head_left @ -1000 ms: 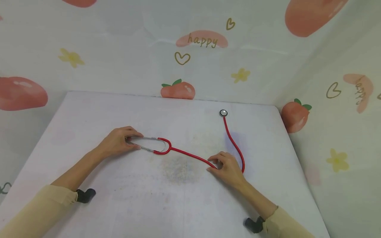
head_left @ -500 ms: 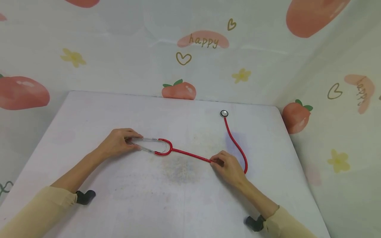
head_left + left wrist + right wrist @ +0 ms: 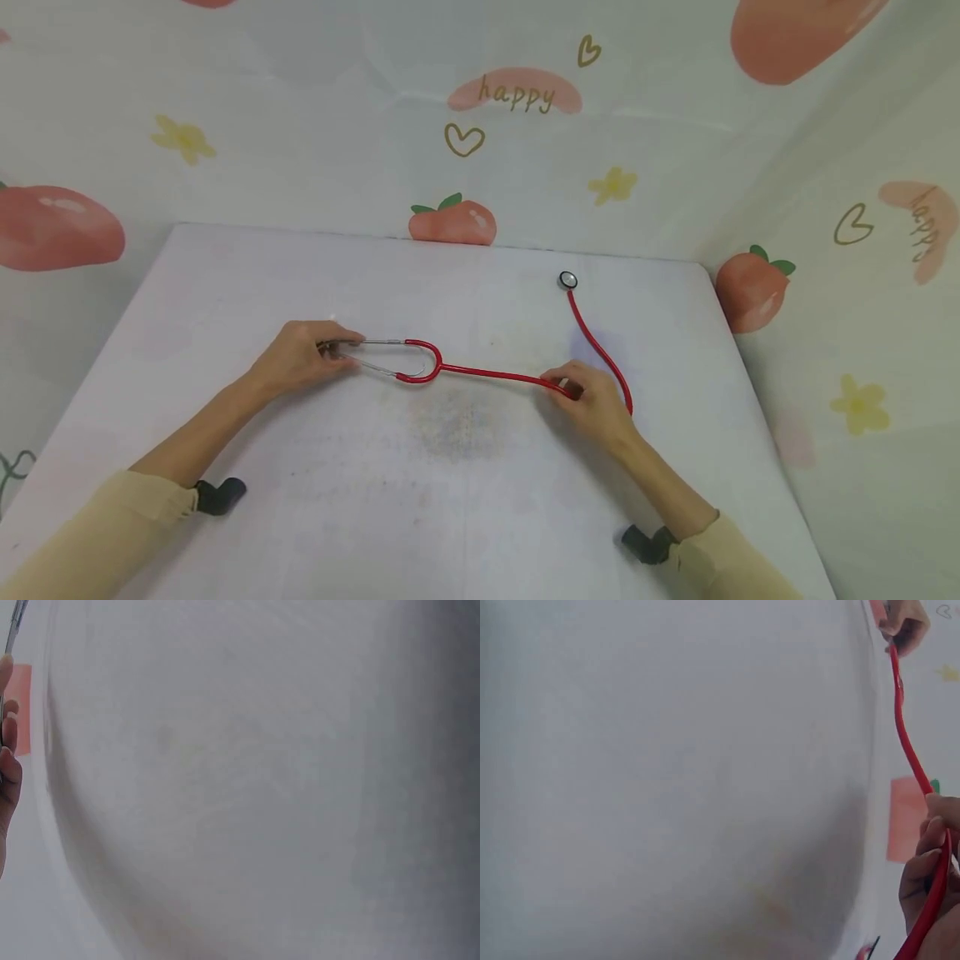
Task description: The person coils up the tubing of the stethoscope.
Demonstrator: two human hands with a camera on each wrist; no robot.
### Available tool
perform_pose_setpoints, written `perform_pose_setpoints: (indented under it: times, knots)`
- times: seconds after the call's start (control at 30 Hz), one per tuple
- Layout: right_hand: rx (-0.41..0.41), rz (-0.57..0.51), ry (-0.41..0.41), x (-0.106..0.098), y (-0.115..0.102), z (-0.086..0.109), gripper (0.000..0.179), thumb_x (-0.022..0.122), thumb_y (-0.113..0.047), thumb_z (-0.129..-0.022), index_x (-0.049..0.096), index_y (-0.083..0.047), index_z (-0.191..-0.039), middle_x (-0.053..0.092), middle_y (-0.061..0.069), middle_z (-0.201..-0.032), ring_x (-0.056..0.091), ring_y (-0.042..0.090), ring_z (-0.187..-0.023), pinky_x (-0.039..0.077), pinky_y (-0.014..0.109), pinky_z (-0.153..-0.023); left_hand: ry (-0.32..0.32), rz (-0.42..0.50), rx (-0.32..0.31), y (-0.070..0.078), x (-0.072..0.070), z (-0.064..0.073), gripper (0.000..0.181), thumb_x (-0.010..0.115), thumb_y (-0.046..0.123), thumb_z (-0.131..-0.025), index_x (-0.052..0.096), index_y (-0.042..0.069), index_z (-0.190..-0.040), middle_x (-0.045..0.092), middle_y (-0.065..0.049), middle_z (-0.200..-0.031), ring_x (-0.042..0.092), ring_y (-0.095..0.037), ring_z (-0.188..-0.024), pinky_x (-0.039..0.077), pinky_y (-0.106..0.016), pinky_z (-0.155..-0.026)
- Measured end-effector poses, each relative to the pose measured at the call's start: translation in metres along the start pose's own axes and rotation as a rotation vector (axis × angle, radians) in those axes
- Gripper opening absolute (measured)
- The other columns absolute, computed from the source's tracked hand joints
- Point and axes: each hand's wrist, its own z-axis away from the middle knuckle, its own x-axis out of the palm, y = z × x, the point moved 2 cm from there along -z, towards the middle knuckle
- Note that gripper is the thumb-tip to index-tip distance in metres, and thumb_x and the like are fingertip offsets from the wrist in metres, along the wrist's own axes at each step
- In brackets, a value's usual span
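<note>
A stethoscope (image 3: pixel 487 372) with red tubing and metal ear tubes stretches between both hands in the head view. My left hand (image 3: pixel 303 358) grips the metal ear tubes near their ends; the earpieces are hidden in the fingers. Farther right, my right hand (image 3: pixel 592 404) pinches the red tubing, which bends behind the hand and runs back to the round chestpiece (image 3: pixel 567 281) near the table's far edge. In the right wrist view the red tubing (image 3: pixel 907 742) passes through the right hand's fingers (image 3: pixel 930 840). Only part of the left hand (image 3: pixel 9 772) shows at the left wrist view's edge.
The white table (image 3: pixel 315 517) has faint stains and ends at a patterned curtain (image 3: pixel 315 108) at the back and right. A black wrist mount (image 3: pixel 221 497) sticks out from the left sleeve, another black mount (image 3: pixel 648 544) from the right one.
My right hand has moved slightly right and away from me with the tubing, which now runs flatter from the fork. The left hand keeps its hold, almost in place.
</note>
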Motion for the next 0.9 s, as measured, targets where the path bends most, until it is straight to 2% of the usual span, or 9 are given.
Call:
perform_pose_setpoints:
  times: [0.2, 0.3, 0.4, 0.43, 0.5, 0.57, 0.67, 0.73, 0.9]
  knots:
    - [-0.089, -0.046, 0.059, -0.016, -0.007, -0.005, 0.029, 0.082, 0.004, -0.077, 0.079, -0.016, -0.098, 0.068, -0.007, -0.088, 0.054, 0.012, -0.066, 0.046, 0.020, -0.056, 0.032, 0.001, 0.048, 0.010, -0.006, -0.007, 0.038, 0.093, 0.009, -0.067, 0.079, 0.011, -0.102, 0.067, 0.013, -0.079, 0.055, -0.012, -0.064, 0.041, -0.012, -0.058]
    - [-0.159, -0.078, 0.077, -0.025, -0.014, -0.009, 0.027, 0.082, 0.007, -0.076, 0.079, -0.010, -0.097, 0.068, -0.002, -0.086, 0.051, 0.012, -0.065, 0.043, 0.020, -0.055, 0.029, 0.000, 0.061, 0.018, -0.007, -0.010, 0.038, 0.092, 0.009, -0.067, 0.079, 0.011, -0.102, 0.067, 0.013, -0.079, 0.055, -0.012, -0.063, 0.045, -0.010, -0.077]
    - [-0.230, -0.106, 0.094, -0.036, -0.027, -0.014, 0.024, 0.080, 0.013, -0.075, 0.078, -0.001, -0.094, 0.066, 0.005, -0.082, 0.048, 0.012, -0.064, 0.040, 0.021, -0.053, 0.009, 0.015, 0.087, 0.027, -0.007, -0.014, 0.038, 0.092, 0.009, -0.067, 0.079, 0.010, -0.103, 0.068, 0.008, -0.081, 0.055, -0.014, -0.063, 0.044, -0.022, -0.102]
    - [-0.248, -0.117, 0.100, -0.040, -0.033, -0.015, 0.023, 0.079, 0.015, -0.074, 0.077, 0.001, -0.092, 0.065, 0.007, -0.080, 0.047, 0.012, -0.064, 0.038, 0.021, -0.052, 0.000, 0.021, 0.099, 0.030, -0.007, -0.015, 0.038, 0.092, 0.010, -0.067, 0.079, 0.010, -0.103, 0.069, 0.006, -0.083, 0.055, -0.014, -0.064, 0.042, -0.024, -0.104]
    - [-0.282, -0.135, 0.108, -0.046, -0.046, -0.018, 0.022, 0.077, 0.019, -0.073, 0.076, 0.005, -0.091, 0.064, 0.009, -0.079, 0.045, 0.012, -0.063, 0.037, 0.020, -0.052, -0.017, 0.040, 0.123, 0.036, -0.005, -0.018, 0.038, 0.092, 0.010, -0.067, 0.079, 0.009, -0.103, 0.070, 0.003, -0.086, 0.056, -0.013, -0.065, 0.046, -0.024, -0.098]
    - [-0.306, -0.156, 0.111, -0.052, -0.057, -0.021, 0.022, 0.075, 0.021, -0.073, 0.075, 0.007, -0.091, 0.064, 0.011, -0.079, 0.046, 0.011, -0.065, 0.038, 0.019, -0.053, -0.031, 0.050, 0.145, 0.040, -0.002, -0.019, 0.038, 0.092, 0.010, -0.067, 0.078, 0.009, -0.103, 0.071, 0.001, -0.088, 0.055, -0.010, -0.066, 0.048, -0.017, -0.080]
    - [-0.345, -0.192, 0.115, -0.057, -0.066, -0.027, 0.026, 0.074, 0.024, -0.072, 0.075, 0.008, -0.092, 0.065, 0.012, -0.079, 0.048, 0.010, -0.066, 0.039, 0.017, -0.054, -0.051, 0.076, 0.177, 0.046, 0.003, -0.019, 0.039, 0.092, 0.009, -0.067, 0.078, 0.008, -0.103, 0.071, 0.000, -0.088, 0.054, -0.006, -0.067, 0.040, -0.014, -0.059]
    - [-0.361, -0.217, 0.123, -0.060, -0.069, -0.031, 0.028, 0.073, 0.026, -0.071, 0.075, 0.008, -0.092, 0.065, 0.011, -0.079, 0.048, 0.010, -0.066, 0.040, 0.017, -0.054, -0.064, 0.093, 0.192, 0.049, 0.006, -0.019, 0.039, 0.092, 0.009, -0.067, 0.078, 0.007, -0.103, 0.070, -0.001, -0.088, 0.054, -0.006, -0.067, 0.038, -0.012, -0.055]
    - [-0.366, -0.249, 0.144, -0.062, -0.071, -0.039, 0.031, 0.072, 0.028, -0.070, 0.076, 0.008, -0.093, 0.066, 0.009, -0.077, 0.049, 0.009, -0.064, 0.040, 0.017, -0.053, -0.085, 0.131, 0.208, 0.057, 0.012, -0.021, 0.039, 0.092, 0.010, -0.067, 0.078, 0.008, -0.104, 0.071, -0.001, -0.090, 0.055, -0.006, -0.067, 0.039, -0.012, -0.056]
